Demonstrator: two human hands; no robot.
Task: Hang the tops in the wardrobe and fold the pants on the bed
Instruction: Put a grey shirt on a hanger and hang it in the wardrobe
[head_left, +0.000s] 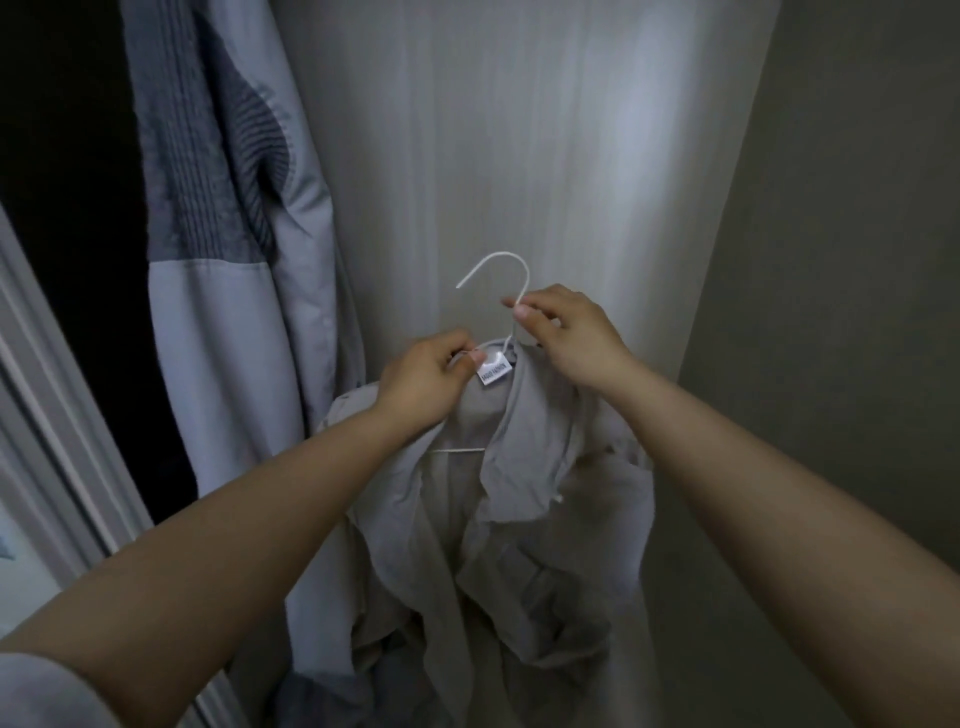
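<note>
- Dim wardrobe interior, pale wood-grain back panel (519, 156) straight ahead, plain side wall (831, 260) at right.
- One blue-grey patterned garment (223, 260) hanging at left, close beside the raised hanger; dark gap behind it.
- One white wire hanger (498, 270), hook free in the air, not on any rail.
- One beige shirt (509, 509) draped on it, collar label up.
- Left hand (423, 379) pinching the collar by the label.
- Right hand (566, 338) pinching the hook's stem between thumb and forefinger.
</note>
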